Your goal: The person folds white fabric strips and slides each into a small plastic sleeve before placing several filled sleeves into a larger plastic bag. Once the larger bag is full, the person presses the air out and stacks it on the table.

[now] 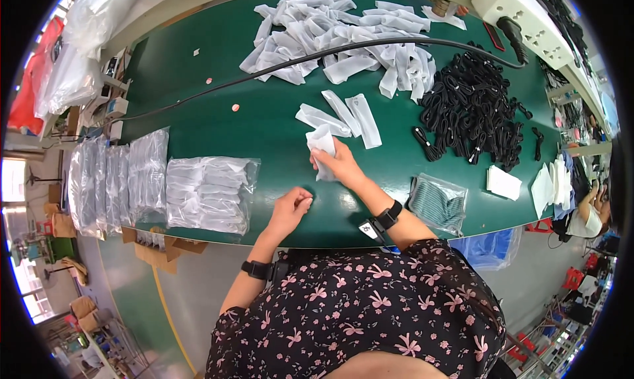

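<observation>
My right hand [340, 164] is closed round a narrow frosted white plastic bag [321, 140], held above the green tabletop. Whatever the bag contains cannot be made out. To the left and nearer me, my left hand [289, 212] rests by the table's front edge with its fingers curled in and nothing visible in them. Just beyond the right hand lie several loose frosted bags [363, 120]. A large heap of the same bags [317, 32] covers the far side. At the right is a pile of bundled black cables [469, 108] with small connectors.
Clear bags packed with rows of white packets [208, 194] lie at the left. A striped clear bag [438, 204] and white paper slips [504, 182] sit near the right front. A thick black cord [284, 63] crosses above the table to a white power strip [525, 22].
</observation>
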`<action>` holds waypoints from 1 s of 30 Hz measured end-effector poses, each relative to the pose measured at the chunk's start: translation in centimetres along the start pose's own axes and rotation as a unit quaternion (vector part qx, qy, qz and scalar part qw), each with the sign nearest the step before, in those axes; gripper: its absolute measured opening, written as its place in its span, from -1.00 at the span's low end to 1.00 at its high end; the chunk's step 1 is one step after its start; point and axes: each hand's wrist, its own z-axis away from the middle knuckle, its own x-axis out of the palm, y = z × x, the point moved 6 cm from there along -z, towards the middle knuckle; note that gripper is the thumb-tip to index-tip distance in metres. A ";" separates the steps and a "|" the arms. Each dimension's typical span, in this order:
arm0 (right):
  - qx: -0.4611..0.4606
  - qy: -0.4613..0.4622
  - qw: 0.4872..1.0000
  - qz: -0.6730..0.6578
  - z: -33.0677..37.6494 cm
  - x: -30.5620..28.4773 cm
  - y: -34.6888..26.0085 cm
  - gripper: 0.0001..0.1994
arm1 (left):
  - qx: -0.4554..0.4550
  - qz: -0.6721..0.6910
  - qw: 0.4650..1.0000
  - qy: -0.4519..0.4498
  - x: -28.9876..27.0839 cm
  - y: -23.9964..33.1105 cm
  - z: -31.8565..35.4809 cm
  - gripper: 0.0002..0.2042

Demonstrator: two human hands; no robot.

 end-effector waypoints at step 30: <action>-0.202 0.119 0.886 0.401 -8.8 -0.7 -1.8 -0.83 | -0.099 0.173 0.980 -0.015 -0.8 -3.9 2.8 -0.72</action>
